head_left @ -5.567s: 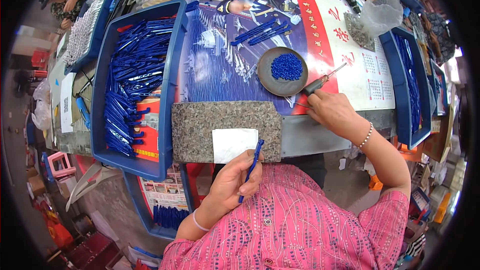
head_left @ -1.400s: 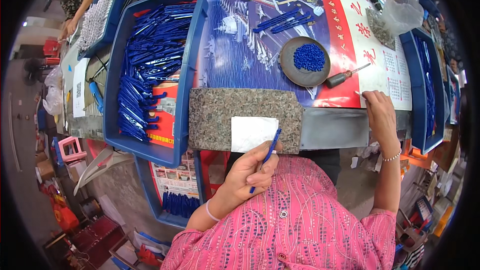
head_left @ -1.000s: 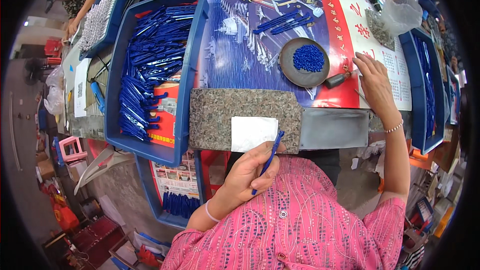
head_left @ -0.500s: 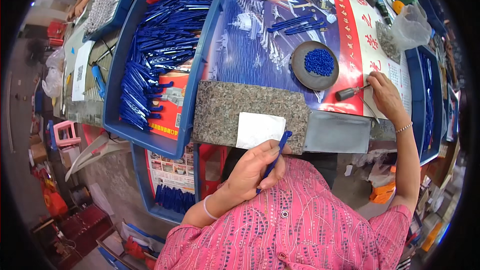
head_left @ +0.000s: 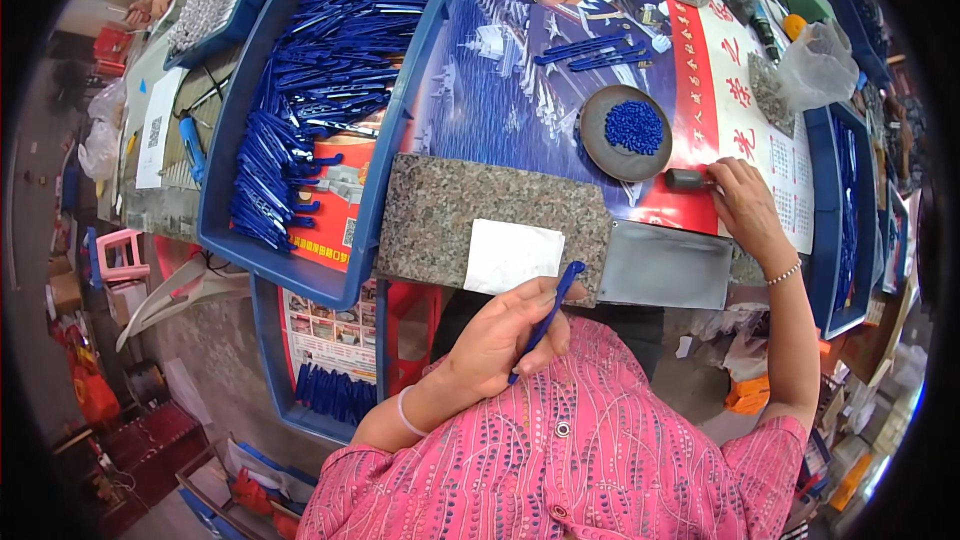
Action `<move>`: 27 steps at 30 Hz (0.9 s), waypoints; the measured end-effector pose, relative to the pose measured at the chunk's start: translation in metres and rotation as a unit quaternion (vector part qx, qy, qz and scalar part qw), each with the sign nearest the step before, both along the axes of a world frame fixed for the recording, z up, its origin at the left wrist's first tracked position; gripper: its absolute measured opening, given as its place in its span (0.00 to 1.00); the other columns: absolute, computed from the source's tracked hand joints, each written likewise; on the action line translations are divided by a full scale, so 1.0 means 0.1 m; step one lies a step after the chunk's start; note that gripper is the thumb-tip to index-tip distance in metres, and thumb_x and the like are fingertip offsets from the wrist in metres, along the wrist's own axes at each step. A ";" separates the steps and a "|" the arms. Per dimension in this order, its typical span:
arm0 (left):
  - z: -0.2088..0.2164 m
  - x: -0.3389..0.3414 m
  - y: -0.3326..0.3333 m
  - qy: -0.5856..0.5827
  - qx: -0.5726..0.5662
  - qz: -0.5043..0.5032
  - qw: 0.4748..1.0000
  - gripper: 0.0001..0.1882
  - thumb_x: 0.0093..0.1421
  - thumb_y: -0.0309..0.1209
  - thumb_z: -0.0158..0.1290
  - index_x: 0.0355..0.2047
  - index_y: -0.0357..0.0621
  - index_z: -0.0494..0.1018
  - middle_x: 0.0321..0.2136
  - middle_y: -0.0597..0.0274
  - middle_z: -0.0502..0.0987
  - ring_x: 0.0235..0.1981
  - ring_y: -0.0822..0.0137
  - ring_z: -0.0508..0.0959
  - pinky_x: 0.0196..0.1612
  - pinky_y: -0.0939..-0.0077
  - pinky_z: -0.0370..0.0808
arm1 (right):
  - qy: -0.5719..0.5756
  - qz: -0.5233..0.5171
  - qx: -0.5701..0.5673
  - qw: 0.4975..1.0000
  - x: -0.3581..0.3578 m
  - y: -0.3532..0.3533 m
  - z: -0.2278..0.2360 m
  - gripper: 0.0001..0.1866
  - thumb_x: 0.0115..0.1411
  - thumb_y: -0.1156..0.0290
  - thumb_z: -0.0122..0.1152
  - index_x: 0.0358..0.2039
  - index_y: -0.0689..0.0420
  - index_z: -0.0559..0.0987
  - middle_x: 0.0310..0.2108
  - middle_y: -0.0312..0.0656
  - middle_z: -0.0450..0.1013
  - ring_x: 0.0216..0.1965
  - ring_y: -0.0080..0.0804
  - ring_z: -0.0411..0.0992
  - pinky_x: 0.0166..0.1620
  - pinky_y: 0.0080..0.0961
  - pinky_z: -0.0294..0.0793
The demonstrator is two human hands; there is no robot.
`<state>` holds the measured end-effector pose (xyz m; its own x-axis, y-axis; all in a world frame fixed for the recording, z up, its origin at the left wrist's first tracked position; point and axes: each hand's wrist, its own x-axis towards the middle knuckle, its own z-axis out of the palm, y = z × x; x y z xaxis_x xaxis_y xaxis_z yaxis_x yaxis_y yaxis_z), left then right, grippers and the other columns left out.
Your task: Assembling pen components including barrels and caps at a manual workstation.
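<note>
Head view: blue stick up in the left hand, slanting, its upper end away to the right, near the front edge of the stone slab.
Left grip: thumb and fingers closed round the stick, same pinch as in every earlier frame.
Right hand: now over the red strip of the poster, fingers bent at the screwdriver; whether they grip it, I can't tell.
Screwdriver: there's the change! Handle lies nearly level now; a second ago it slanted up to the right, and half a second ago its shaft showed. Fingers cover that now.
White paper: flat on the slab, as before.
Bowl: just above the screwdriver handle, blue beads inside, no change there.
Metal plate: right beside the slab.
Big tray: to the left, loaded with more blue sticks.
</note>
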<state>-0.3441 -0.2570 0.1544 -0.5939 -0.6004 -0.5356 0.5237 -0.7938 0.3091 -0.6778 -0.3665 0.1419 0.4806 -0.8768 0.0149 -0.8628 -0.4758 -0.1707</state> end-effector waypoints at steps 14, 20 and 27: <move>-0.21 0.08 0.03 0.227 0.141 0.013 0.964 0.15 0.67 0.36 0.34 0.47 0.42 0.64 0.17 0.65 0.65 0.08 0.79 0.58 0.10 0.85 0.56 | -0.064 -0.159 0.159 0.972 0.26 0.51 0.80 0.12 0.56 0.78 0.48 0.42 0.58 0.68 0.23 0.46 0.70 0.24 0.38 0.71 0.29 0.31 0.68; -0.17 0.07 0.00 0.186 0.121 0.010 0.975 0.14 0.66 0.34 0.34 0.46 0.41 0.64 0.17 0.64 0.65 0.08 0.79 0.58 0.11 0.86 0.56 | -0.462 -0.327 0.554 0.611 0.37 0.85 0.55 0.10 0.58 0.79 0.47 0.41 0.61 0.67 0.21 0.44 0.70 0.12 0.25 0.68 0.17 0.17 0.70; -0.13 0.09 0.01 0.080 0.085 0.012 0.993 0.15 0.66 0.33 0.33 0.47 0.36 0.63 0.17 0.62 0.65 0.09 0.78 0.59 0.12 0.86 0.57 | -0.696 -0.298 0.554 0.347 0.54 0.94 0.43 0.18 0.59 0.79 0.46 0.50 0.66 0.63 0.42 0.58 0.71 0.37 0.43 0.76 0.40 0.32 0.79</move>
